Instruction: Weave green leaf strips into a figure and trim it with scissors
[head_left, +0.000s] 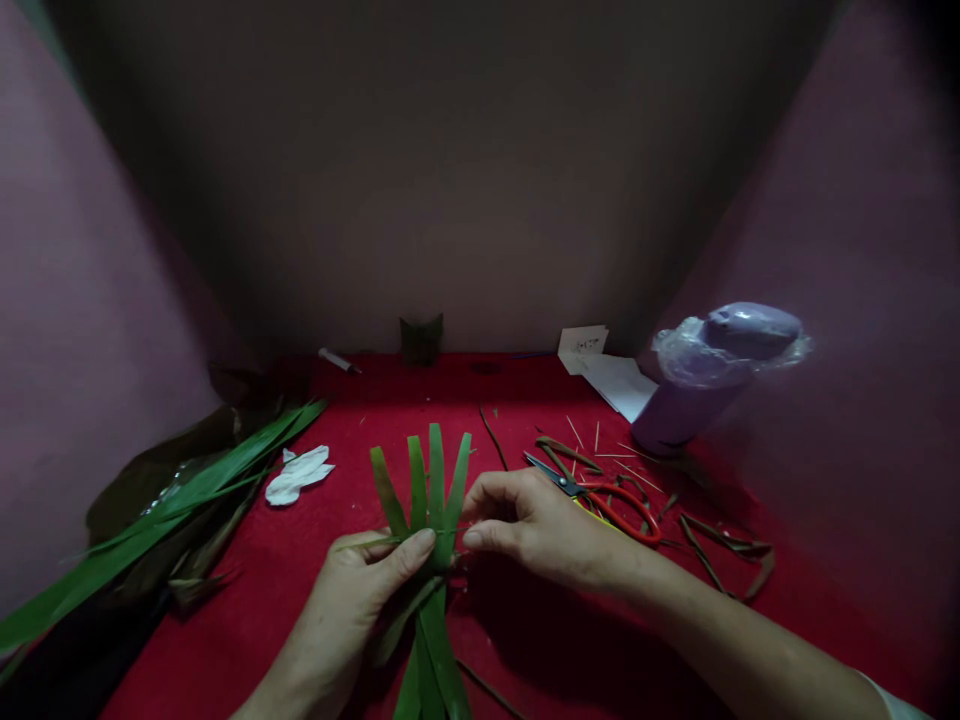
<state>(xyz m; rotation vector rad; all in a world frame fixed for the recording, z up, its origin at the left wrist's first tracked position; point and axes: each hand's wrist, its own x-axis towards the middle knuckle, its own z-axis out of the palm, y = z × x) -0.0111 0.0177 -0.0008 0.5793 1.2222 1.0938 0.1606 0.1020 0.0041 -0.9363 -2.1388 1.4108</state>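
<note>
My left hand clamps the leaf strips at mid-table, thumb pressed flat on the spot where they cross. 4 smooth, flat green blades fan upward from there. My right hand pinches the same bundle from the other side, thumb and forefinger closed tight. It all sits on the red felt cloth, with the red-handled scissors just behind my right knuckles and a crumpled white tissue off to the left.

Dim scene, light falling on the red tabletop, dark vignetted corners, wide-angle stretching, soft blurred edges
</note>
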